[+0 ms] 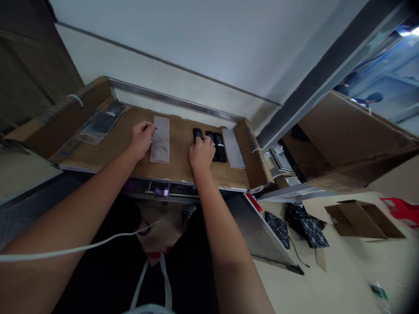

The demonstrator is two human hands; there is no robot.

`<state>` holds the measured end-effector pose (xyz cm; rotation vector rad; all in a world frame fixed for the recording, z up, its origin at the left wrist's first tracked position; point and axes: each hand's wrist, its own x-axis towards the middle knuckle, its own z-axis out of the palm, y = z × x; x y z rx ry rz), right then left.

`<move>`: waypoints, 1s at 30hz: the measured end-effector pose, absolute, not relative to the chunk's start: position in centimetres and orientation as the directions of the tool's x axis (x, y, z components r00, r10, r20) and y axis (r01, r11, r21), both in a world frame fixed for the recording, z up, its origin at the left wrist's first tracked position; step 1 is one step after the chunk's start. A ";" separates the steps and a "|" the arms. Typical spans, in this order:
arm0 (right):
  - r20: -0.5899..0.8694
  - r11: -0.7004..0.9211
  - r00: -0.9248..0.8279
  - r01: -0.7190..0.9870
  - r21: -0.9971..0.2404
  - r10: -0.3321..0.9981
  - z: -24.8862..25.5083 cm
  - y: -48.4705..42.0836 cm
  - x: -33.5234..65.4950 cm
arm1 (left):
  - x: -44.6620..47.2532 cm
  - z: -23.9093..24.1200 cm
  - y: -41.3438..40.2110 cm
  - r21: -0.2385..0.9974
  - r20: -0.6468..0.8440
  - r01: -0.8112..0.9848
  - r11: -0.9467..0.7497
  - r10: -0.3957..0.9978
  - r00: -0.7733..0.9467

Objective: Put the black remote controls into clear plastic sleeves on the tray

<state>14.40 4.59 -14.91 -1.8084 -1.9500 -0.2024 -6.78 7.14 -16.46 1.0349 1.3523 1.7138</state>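
Observation:
My left hand (141, 138) pinches the left edge of a clear plastic sleeve (160, 139) that lies flat on the cardboard-covered worktop (183, 144). My right hand (201, 153) curls its fingers over the nearest of three small black oblong items (216, 146) lined up side by side to the right of the sleeve. Its fingertips rest on the leftmost black item (197, 133).
A stack of clear sleeves (233, 148) lies right of the black items. A plastic bag with dark contents (101, 123) sits at the far left. Cardboard walls (65, 113) flank the worktop. On the floor to the right are an open carton (363, 220), dark patterned pouches (306, 224) and a red object (402, 209).

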 end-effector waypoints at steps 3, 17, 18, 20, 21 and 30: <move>0.449 0.080 0.022 0.975 -0.206 0.893 -15.2 5.0 14.4 | -6.8 -16.6 7.2 0.979 0.164 -0.040 -0.200 0.889 -0.429; 0.471 0.031 0.087 0.971 -0.236 0.878 -15.5 5.3 14.1 | -6.8 -16.4 7.2 0.977 0.161 -0.059 -0.205 0.890 -0.426; 0.480 0.033 0.091 0.970 -0.243 0.873 -15.5 5.3 14.1 | -6.8 -16.4 7.2 0.977 0.163 -0.056 -0.206 0.888 -0.430; 0.497 0.030 0.108 0.965 -0.262 0.861 -15.6 5.1 14.2 | -6.8 -16.4 7.2 0.977 0.162 -0.058 -0.207 0.886 -0.435; 0.506 0.027 0.119 0.962 -0.271 0.854 -15.6 4.9 14.1 | -6.8 -16.4 7.2 0.976 0.160 -0.063 -0.207 0.886 -0.435; 0.587 0.004 0.219 0.935 -0.353 0.779 -15.5 4.2 14.6 | -6.8 -16.5 7.3 0.976 0.174 -0.039 -0.216 0.870 -0.461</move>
